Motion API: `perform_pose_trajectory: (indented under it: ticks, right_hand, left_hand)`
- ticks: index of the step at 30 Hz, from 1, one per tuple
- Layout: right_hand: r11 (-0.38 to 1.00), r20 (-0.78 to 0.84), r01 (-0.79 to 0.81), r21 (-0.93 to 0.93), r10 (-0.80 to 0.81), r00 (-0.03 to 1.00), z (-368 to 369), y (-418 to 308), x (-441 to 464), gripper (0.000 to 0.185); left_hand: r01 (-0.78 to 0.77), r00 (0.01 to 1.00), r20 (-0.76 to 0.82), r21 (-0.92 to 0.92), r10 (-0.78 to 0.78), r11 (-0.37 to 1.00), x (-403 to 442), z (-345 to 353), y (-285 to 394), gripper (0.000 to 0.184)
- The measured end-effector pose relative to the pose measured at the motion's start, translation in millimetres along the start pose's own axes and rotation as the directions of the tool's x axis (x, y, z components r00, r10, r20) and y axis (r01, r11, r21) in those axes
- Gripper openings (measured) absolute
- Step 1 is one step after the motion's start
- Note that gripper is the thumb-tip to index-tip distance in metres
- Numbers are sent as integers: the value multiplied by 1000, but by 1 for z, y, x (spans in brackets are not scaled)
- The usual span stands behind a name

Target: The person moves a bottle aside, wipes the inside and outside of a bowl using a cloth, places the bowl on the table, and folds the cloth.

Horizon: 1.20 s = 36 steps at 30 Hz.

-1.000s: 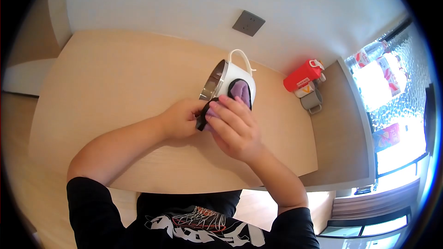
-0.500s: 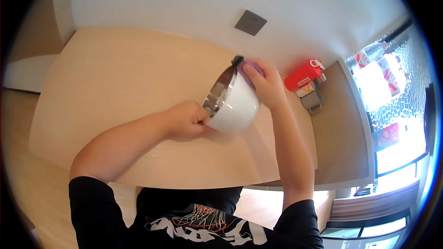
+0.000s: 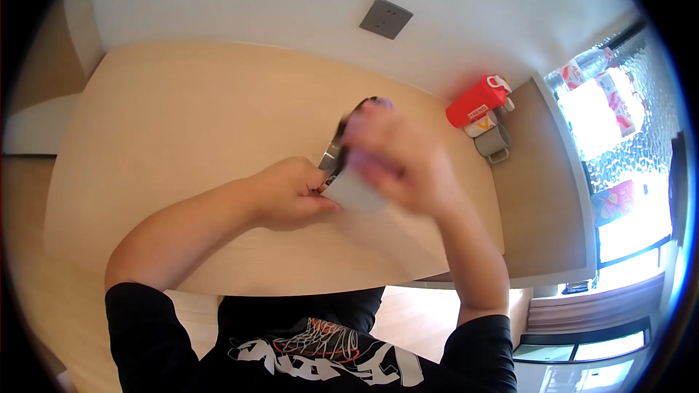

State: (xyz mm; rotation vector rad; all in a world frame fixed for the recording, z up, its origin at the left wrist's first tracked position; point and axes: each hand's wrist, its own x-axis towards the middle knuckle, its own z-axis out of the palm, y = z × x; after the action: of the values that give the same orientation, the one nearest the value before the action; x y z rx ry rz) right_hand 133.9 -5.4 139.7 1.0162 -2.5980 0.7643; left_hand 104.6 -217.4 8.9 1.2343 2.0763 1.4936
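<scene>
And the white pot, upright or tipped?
Tipped: the left hand holds the white pot with its steel-lined mouth facing picture-left.
</scene>
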Motion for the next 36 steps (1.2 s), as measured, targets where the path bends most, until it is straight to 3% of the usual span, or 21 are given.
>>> perform_pose_trajectory:
  ticks: [1, 3, 6, 9, 12, 13, 14, 17, 18, 20, 21, 23, 24, 26, 29, 32, 33, 34, 36]
  right_hand:
    - [965, 5, -201, 171, 203, 979, -10, 12, 9, 24]
    - [672, 164, -538, 509, 538, 827, -18, 51, 26, 27]
    - [480, 199, -551, 683, 604, 772, -10, 79, 24, 32]
    - [453, 177, -553, 699, 641, 747, -9, 77, 18, 31]
    - [872, -143, -311, 378, 387, 911, 2, 42, 7, 27]
    - [993, -198, -113, 35, 118, 973, 3, 25, 2, 23]
    - [951, -166, 179, -250, -225, 960, 6, 11, 1, 24]
    - [856, -88, 274, -439, -344, 935, 29, -20, -9, 32]
    - [904, -138, 207, -373, -275, 951, 26, -19, -7, 32]
    - [971, -215, 81, -223, -130, 968, 13, -10, 3, 32]
    - [989, -281, -145, -12, 136, 950, 10, 4, 4, 22]
    - [851, -187, -410, 327, 484, 855, -2, 35, 15, 22]
    - [798, -137, -453, 397, 540, 830, -5, 47, 16, 22]
    - [671, -27, -530, 519, 632, 774, -9, 63, 19, 23]
    - [676, -40, -528, 513, 634, 773, -9, 60, 17, 21]
    - [919, -213, -279, 279, 342, 915, -1, 33, 0, 20]
    - [995, -211, 99, -20, -101, 972, 2, 25, -2, 28]
    - [953, -95, 233, -196, -255, 962, 4, -3, -1, 31]
    - [856, -26, 363, -369, -400, 916, 31, -24, -12, 32]
  left_hand:
    - [5, 1000, 9, -45, -5, 999, -1, -3, 13, 13]
    - [37, 999, -11, -152, -39, 988, -2, -4, 21, 14]
    - [109, 991, -41, -259, -124, 960, 0, -9, 15, 17]
    - [164, 985, -6, -258, -172, 952, 2, -14, 9, 18]
    - [173, 982, -3, -375, -188, 911, 3, -16, 11, 16]
    - [156, 983, -14, -462, -183, 873, 5, -16, 11, 14]
    - [135, 983, -29, -542, -179, 830, 6, -16, 12, 13]
    - [9, 991, -81, -757, -107, 653, 7, -13, 16, 12]
    - [14, 990, -75, -798, -122, 602, 8, -7, 9, 16]
    - [121, 987, -4, -641, -161, 758, 7, -13, 2, 19]
    - [169, 982, 24, -548, -187, 819, 6, -14, 0, 20]
    - [23, 997, -64, -391, -52, 920, 4, -7, -1, 22]
    - [-52, 995, -97, -299, 24, 953, 4, -4, -1, 23]
    - [58, 998, -11, -231, -62, 971, 7, -1, -2, 24]
    - [159, 987, 31, -147, -156, 976, 6, -1, 1, 23]
    - [186, 982, 53, -80, -182, 979, 6, -6, 4, 21]
    - [188, 981, 62, -59, -184, 980, 6, -7, 4, 19]
    - [120, 993, 12, -52, -120, 991, 6, -4, -2, 18]
    - [-18, 997, -71, -26, 16, 999, 7, 4, -19, 14]
